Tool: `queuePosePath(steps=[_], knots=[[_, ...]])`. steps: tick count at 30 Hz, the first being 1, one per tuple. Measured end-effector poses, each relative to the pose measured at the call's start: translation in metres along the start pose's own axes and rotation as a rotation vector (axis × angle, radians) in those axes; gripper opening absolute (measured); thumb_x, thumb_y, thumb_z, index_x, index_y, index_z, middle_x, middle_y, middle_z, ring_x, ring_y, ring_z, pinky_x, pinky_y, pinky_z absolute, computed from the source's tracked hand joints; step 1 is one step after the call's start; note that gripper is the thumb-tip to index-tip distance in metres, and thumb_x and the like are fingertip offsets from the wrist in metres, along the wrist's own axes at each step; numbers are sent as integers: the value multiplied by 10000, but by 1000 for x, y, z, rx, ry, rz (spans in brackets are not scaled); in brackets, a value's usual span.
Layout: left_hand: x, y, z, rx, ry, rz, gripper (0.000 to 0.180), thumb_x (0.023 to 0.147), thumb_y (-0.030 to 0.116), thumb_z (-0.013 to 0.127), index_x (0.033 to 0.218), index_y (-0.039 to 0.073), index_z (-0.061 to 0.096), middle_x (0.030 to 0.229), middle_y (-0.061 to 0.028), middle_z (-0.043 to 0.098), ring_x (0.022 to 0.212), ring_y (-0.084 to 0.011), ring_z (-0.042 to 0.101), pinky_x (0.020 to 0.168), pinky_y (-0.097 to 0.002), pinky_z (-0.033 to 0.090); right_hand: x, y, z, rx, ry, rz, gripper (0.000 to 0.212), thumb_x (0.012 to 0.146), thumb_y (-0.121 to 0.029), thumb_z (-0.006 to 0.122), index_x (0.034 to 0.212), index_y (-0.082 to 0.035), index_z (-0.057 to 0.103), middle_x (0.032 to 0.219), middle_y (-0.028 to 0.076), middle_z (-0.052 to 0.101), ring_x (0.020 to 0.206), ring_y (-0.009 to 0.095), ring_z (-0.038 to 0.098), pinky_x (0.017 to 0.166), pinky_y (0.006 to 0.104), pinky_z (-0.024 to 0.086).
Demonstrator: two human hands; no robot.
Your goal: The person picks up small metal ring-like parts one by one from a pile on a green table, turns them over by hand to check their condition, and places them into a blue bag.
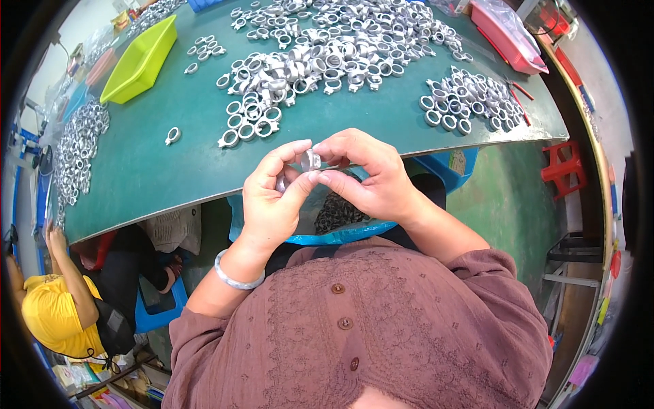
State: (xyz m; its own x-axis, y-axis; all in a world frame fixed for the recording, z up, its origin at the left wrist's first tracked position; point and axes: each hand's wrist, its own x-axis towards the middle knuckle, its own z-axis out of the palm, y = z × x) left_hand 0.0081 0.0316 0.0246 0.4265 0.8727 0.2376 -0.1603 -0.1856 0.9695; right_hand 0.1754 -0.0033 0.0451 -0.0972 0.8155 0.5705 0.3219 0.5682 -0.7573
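Observation:
Over the table's near edge, my left hand (272, 193) and my right hand (368, 174) meet at their fingertips around a small silver metal ring clamp (311, 161). Thumb and forefinger of my left hand pinch it from the left. From the right, my right thumb and fingertips press at its lug. A second silver metal ring (281, 183) shows tucked inside my left fingers. Below my hands, a blue basin (320, 238) holds many small dark parts (338, 213). One loose ring (173, 135) lies alone on the table to the left.
A large heap of silver rings (327, 58) covers the middle of the green table (163, 177), with a smaller pile (470, 99) at right beside red-handled pliers (523, 91). A yellow-green tray (142, 60) and a pink tray (507, 37) stand at the sides. A co-worker in yellow (58, 310) sits at left.

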Motion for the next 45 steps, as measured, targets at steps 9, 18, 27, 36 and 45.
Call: queuePosePath(steps=[9, 18, 27, 36, 45], knots=[[-1, 2, 5, 184, 91, 137, 318, 723, -10, 695, 1021, 27, 591, 864, 5, 502, 610, -18, 424, 544, -156, 351, -6, 0, -1, 235, 0, 264, 157, 805, -24, 630, 958, 1, 606, 850, 31, 625, 759, 73, 577, 672, 221, 476], [-2, 4, 6, 186, 50, 142, 387, 758, -20, 675, 1110, -13, 516, 852, 16, 548, 703, -14, 457, 605, -132, 372, -7, -1, -3, 561, -37, 448, 166, 836, 18, 580, 1001, 32, 578, 928, 45, 616, 852, 85, 578, 751, 223, 482], [-2, 12, 3, 42, -54, -51, 375, 778, 1, 653, 1118, -21, 496, 944, -58, 604, 824, -63, 554, 698, -183, 451, -7, -2, -4, 605, -10, 472, 155, 829, 37, 573, 984, 32, 582, 928, 47, 617, 842, 85, 578, 750, 217, 477], [-4, 8, 3, -25, -15, -62, 342, 833, 56, 607, 1154, 5, 502, 928, -41, 595, 647, -17, 462, 566, -145, 378, -7, 6, -6, 180, -15, 130, 162, 782, 50, 607, 929, -16, 612, 855, 33, 605, 782, 90, 576, 693, 216, 469], [-5, 7, 3, 55, -2, 105, 522, 731, -53, 670, 1209, 2, 467, 999, -48, 572, 655, -9, 427, 573, -126, 346, -11, 4, -3, 373, -23, 245, 268, 796, 123, 546, 1042, 19, 563, 1003, 72, 564, 899, 121, 567, 813, 261, 466]])
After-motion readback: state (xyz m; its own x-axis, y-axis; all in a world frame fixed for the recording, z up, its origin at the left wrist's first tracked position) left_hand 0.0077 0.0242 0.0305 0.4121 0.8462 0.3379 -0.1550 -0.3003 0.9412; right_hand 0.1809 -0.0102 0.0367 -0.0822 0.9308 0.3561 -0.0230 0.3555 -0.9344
